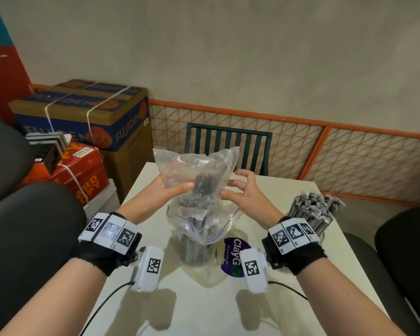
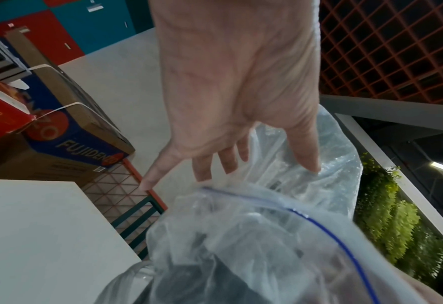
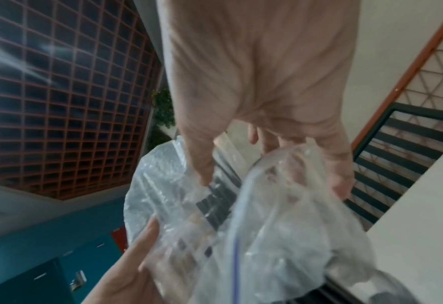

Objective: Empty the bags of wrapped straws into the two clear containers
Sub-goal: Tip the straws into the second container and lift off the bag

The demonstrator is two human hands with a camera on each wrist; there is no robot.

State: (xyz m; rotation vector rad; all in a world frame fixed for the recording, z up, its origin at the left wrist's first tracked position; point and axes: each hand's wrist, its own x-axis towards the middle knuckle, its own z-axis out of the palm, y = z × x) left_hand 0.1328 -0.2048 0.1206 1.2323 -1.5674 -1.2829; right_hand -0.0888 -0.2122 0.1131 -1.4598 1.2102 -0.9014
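Note:
A clear zip bag [image 1: 197, 166] of dark wrapped straws [image 1: 203, 187] hangs mouth down over a clear container [image 1: 194, 253] at the middle of the table. My left hand [image 1: 180, 187] holds the bag's left side, thumb in front and fingers behind. In the left wrist view the thumb [image 2: 311, 164] presses on the bag [image 2: 267, 236]. My right hand [image 1: 235, 185] is at the bag's right side with fingers spread and only the thumb touching the plastic. The right wrist view is blurred and shows the bag [image 3: 267, 226] under that hand. A second clear container [image 1: 313, 214], packed with wrapped straws, stands at the right.
The white table [image 1: 204, 306] has a purple ClayGo sticker [image 1: 233, 258] beside the middle container. A dark slatted chair back [image 1: 228, 146] stands at the far edge. Strapped cardboard boxes [image 1: 87, 112] are stacked at the left. Black seats flank me, one left [image 1: 22, 226] and one right [image 1: 403, 251].

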